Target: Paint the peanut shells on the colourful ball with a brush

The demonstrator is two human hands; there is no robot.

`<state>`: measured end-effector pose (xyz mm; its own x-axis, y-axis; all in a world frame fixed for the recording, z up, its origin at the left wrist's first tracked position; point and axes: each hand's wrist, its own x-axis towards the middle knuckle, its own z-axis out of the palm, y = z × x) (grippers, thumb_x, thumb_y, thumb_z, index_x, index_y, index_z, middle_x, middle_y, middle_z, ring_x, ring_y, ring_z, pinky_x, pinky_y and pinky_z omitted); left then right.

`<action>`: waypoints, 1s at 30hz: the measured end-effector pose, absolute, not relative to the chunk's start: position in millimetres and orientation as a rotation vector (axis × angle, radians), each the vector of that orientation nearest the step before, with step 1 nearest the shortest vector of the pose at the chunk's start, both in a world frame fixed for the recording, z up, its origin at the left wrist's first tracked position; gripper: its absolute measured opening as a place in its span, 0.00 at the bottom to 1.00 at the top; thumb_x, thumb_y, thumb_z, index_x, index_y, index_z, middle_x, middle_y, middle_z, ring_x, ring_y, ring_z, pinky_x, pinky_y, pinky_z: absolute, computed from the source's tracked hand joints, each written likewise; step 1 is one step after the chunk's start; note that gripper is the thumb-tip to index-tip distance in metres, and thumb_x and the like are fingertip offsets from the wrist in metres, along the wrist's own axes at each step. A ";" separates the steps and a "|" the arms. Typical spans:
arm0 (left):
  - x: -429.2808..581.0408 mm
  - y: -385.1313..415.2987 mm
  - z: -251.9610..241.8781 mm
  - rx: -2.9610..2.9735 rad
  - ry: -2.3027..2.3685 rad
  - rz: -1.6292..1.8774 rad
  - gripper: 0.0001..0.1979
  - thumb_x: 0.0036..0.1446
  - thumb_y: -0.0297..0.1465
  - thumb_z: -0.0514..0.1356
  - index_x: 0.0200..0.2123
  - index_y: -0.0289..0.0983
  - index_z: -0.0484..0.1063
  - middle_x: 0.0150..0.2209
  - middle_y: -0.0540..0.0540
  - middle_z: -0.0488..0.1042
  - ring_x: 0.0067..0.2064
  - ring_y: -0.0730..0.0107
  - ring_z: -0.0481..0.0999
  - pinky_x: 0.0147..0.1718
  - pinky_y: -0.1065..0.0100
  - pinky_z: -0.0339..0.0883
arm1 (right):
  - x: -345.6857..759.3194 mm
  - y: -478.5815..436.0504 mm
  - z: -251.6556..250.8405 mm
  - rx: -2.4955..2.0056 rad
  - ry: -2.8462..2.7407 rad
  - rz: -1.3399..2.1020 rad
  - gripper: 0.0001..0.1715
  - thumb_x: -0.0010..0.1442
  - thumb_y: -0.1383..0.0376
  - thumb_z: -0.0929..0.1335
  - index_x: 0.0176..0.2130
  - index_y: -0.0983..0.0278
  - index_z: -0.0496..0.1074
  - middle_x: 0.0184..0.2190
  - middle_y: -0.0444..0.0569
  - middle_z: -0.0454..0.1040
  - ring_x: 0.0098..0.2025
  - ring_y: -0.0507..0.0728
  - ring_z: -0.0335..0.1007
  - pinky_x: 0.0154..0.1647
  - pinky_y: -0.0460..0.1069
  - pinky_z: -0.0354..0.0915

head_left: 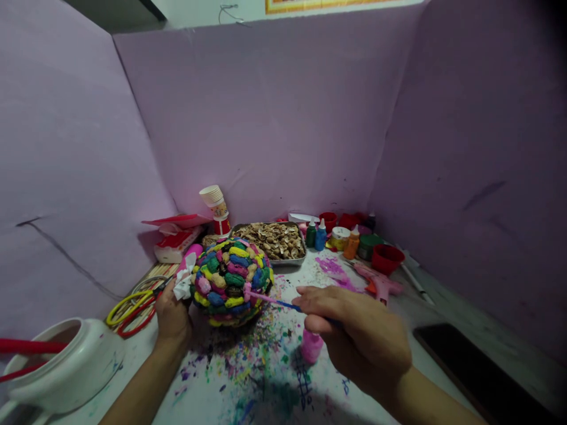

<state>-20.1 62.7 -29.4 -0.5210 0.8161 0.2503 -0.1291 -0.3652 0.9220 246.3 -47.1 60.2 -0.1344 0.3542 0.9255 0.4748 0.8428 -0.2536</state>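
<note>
A round ball (pixel 234 277) covered in peanut shells painted yellow, green, blue, pink and black is in front of me; a few shells are bare tan. My left hand (pixel 172 313) grips its left side, with a crumpled white tissue (pixel 183 280) between hand and ball. In my right hand (pixel 354 330) is a thin paintbrush (pixel 274 301), blue at the handle and pink toward the tip. The tip touches a pink shell low on the ball's right half. Partly behind my right hand, a small pink paint bottle (pixel 311 347) stands on the table.
A metal tray of peanut shells (pixel 283 241) sits behind the ball. Paint bottles (pixel 320 235), a red bowl (pixel 387 258) and a pink glue gun (pixel 378 283) are at right, a phone (pixel 478 372) nearer. Scissors (pixel 137 313), a white pot (pixel 66 366) and paper cups (pixel 215 203) are left.
</note>
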 end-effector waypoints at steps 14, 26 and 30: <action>-18.8 66.4 -30.9 0.837 1.116 1.952 0.12 0.38 0.31 0.65 0.31 0.39 0.75 0.31 0.52 0.79 0.41 0.63 0.77 0.46 0.62 0.70 | 246.3 -43.5 54.6 -0.662 -1.664 -0.109 0.11 0.68 0.60 0.65 0.35 0.58 0.75 0.26 0.44 0.83 0.28 0.54 0.81 0.31 0.45 0.75; -15.9 61.2 -23.4 0.922 1.203 1.929 0.13 0.42 0.32 0.64 0.34 0.39 0.73 0.38 0.50 0.79 0.46 0.59 0.76 0.49 0.59 0.70 | 246.8 -43.0 53.2 -0.688 -1.655 -0.085 0.13 0.68 0.58 0.65 0.35 0.58 0.76 0.26 0.43 0.83 0.27 0.52 0.80 0.30 0.45 0.74; -17.3 61.6 -24.6 0.935 1.193 1.915 0.11 0.42 0.32 0.63 0.33 0.37 0.73 0.37 0.49 0.79 0.46 0.58 0.75 0.49 0.58 0.69 | 246.1 -41.3 51.1 -0.689 -1.639 -0.094 0.13 0.68 0.59 0.66 0.35 0.60 0.76 0.26 0.44 0.83 0.27 0.53 0.80 0.30 0.45 0.74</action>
<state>-17.3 61.6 -24.6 -0.5065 0.8349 0.2156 -0.1744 -0.3440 0.9226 246.1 -41.3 51.1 -0.0274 0.3790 0.9250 0.4819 0.8157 -0.3200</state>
